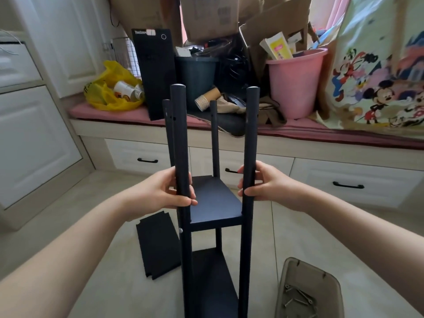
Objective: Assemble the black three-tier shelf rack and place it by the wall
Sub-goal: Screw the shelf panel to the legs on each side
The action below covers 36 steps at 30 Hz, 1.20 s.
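Now, head view: rack (pixel 215 203) upright on floor (pixel 321 226), two tiers in. Grips: left hand (pixel 169 191) round left post (pixel 181 145), right hand (pixel 259 184) round right post (pixel 251 134). Third panel (pixel 158 246) lies loose beside. Risk, I judge: unbraced post tops splay; rack twists or tips.

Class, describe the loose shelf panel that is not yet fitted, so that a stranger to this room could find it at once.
Find the tall black rack standing on the floor in the middle. On the tiles just left of its near left post lies a flat black panel. Unlike the two shelves fixed between the posts, it lies loose, with notched corners.
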Available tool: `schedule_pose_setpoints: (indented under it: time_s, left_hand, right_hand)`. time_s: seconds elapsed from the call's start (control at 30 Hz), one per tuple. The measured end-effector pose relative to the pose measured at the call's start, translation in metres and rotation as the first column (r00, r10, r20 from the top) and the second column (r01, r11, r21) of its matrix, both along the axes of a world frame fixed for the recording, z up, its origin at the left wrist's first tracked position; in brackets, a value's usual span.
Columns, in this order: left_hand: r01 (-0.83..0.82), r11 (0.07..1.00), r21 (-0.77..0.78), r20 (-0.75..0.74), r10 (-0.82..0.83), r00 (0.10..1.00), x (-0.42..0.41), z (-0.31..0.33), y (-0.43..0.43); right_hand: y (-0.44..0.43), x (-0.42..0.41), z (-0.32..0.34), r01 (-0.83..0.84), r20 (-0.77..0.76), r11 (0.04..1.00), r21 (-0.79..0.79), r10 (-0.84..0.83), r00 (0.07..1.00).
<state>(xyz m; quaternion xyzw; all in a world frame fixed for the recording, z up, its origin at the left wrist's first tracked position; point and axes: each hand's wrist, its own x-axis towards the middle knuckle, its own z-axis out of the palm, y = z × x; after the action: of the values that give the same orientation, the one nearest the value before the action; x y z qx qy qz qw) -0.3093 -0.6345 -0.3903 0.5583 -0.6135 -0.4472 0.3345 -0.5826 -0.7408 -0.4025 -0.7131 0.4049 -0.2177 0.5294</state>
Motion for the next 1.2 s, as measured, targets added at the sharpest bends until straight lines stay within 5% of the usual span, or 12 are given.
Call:
schedule_pose_setpoints:
  time_s: [0.5, 1.07, 1.17, 1.2]
  left_hand:
    - [-0.018, 0.999, -0.038, 0.151, 0.024, 0.988, -0.027, -0.036, -0.020]
    - [-0.273, 0.954, -0.125, 0.414, 0.300, 0.859, -0.052, -0.082, 0.005]
    - [-0.449, 0.893, 0.036, 0.638, 0.326, 0.698, -0.057, -0.092, 0.011]
    - [-0.456, 0.874, 0.169, 0.651, 0.249, 0.717, -0.061, -0.100, 0.017]
  right_hand:
    - [0.021, -0.050, -0.023, 0.012, -0.076, 0.999, -0.031, -0.014, 0.997]
    - [0.040, -0.056, -0.029, -0.044, -0.134, 0.994, -0.099, 0.031, 0.991]
    - [0.043, -0.055, -0.028, -0.038, -0.158, 0.991, -0.127, 0.018, 0.987]
    - [0.044, -0.054, -0.027, -0.039, -0.167, 0.989, -0.142, 0.015, 0.986]
